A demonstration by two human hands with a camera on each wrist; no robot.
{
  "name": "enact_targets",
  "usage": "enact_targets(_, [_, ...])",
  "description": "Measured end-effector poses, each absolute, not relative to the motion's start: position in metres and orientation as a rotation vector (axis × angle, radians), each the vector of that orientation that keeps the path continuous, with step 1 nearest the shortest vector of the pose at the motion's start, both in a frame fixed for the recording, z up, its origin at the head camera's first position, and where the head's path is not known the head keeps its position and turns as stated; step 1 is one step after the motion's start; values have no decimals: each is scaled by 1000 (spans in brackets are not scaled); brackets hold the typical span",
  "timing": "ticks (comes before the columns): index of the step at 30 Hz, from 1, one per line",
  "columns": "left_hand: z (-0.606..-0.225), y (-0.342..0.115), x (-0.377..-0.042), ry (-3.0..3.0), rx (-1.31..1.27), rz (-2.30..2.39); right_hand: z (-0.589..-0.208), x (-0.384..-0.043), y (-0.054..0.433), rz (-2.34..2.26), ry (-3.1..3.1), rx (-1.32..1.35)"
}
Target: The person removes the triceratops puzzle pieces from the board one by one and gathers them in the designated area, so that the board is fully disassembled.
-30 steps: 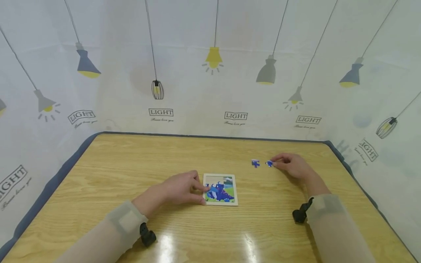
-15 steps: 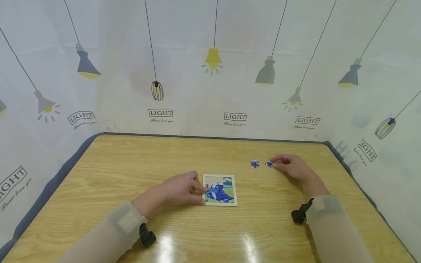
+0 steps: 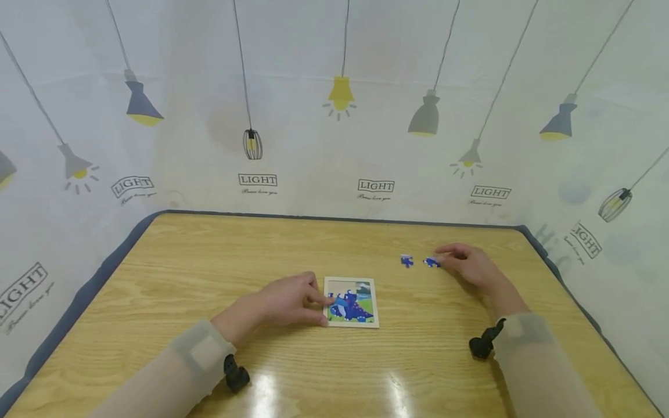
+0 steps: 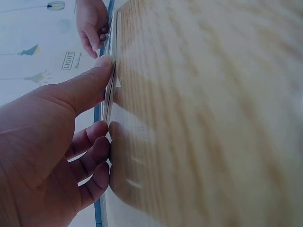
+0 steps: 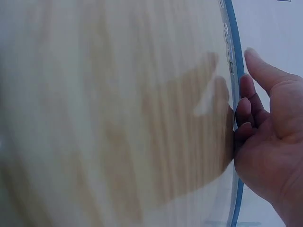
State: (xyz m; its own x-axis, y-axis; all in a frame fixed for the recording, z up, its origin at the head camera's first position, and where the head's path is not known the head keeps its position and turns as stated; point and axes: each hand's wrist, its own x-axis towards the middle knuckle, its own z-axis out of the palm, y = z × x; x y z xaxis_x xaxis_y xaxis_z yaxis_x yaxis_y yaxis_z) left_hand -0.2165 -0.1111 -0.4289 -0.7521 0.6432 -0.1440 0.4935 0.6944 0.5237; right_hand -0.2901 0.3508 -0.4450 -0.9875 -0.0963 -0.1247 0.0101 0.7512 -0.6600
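Note:
My left hand holds the left edge of a small square jigsaw puzzle in a pale frame. Its index finger lies over the blue dinosaur picture, with the thumb at the near left corner. In the left wrist view the thumb meets the thin board's edge while several other fingers curl against the tabletop. Further back, my right hand has its fingertips right at a loose blue puzzle piece. The right wrist view shows the thumb raised apart from the fingers.
A second loose blue puzzle piece lies just left of the one by my right hand. Bare pale backing shows in the puzzle's upper left. The wooden table ends at a lamp-patterned wall covering.
The loose piece at my right hand has turned and shifted slightly right, and the right fingers have loosened from it. My left hand stays on the puzzle.

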Motion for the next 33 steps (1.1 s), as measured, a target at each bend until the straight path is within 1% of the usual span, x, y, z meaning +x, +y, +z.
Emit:
enact_targets(4, [-430,-109,-219,2586,909,649,-438,-283,350,-1109,2809,-96])
enact_targets(7, [-430,-109,-220,2593,918,637,-430,-277,338,-1190,2762,-192])
enact_targets(11, [-429,-110,-220,2596,923,633,-422,-270,304,-1260,2641,-328])
enact_targets(17, [-432,-112,-220,2603,916,634,-421,-258,250,-1117,2552,-471])
enact_targets(22, [-435,-113,-220,2601,913,645,-425,-256,220,-1049,2479,-606])
enact_targets(28, [-436,-114,-221,2600,924,640,-426,-258,201,-1005,2447,-661])
enact_targets(33, [-435,-113,-221,2593,929,650,-428,-260,197,-947,2407,-704])
